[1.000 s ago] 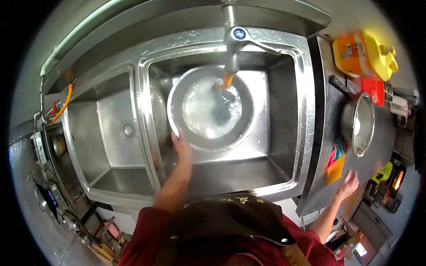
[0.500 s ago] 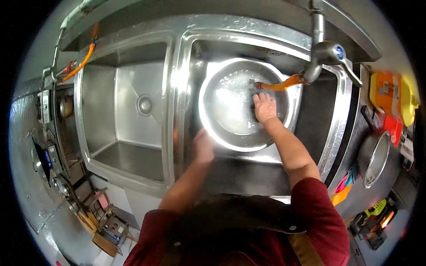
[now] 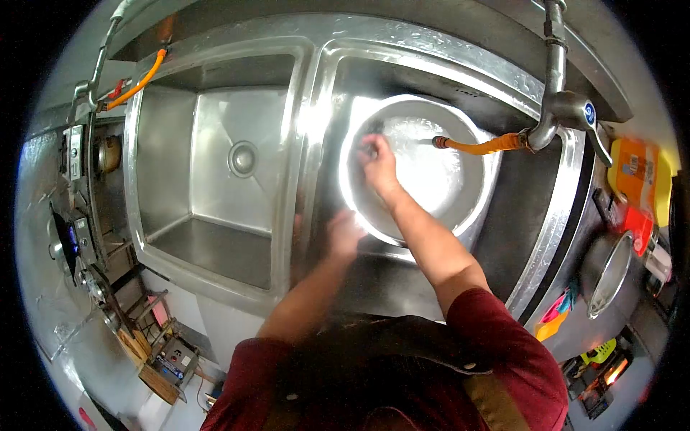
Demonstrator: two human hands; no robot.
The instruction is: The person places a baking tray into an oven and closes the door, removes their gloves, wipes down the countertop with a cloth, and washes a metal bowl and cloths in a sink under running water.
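Note:
A round metal bowl (image 3: 467, 208) stands in the right sink basin, with water inside that catches bright glare. Over the bowl's left inner side is my right hand (image 3: 379, 164), its fingers bent and somewhat apart, with nothing visible in them. Whether they touch the wall is unclear. My left hand (image 3: 345, 231) is at the bowl's lower left rim, smeared by motion, so its fingers and any contact do not show clearly. An orange hose end (image 3: 481, 146) on the tap (image 3: 557, 118) reaches over the bowl from the right.
To the left lies a second sink basin (image 3: 233, 201) with a drain. A side counter on the right holds another metal bowl (image 3: 609, 276) and a yellow-orange container (image 3: 636, 169). Colourful cloths or gloves (image 3: 555, 316) hang at its edge. Another orange hose (image 3: 140, 82) is at upper left.
My right hand has moved left across the bowl, from beneath the hose end to the left inner side, and its fingers have bent. My left hand stays near the lower left rim, blurred.

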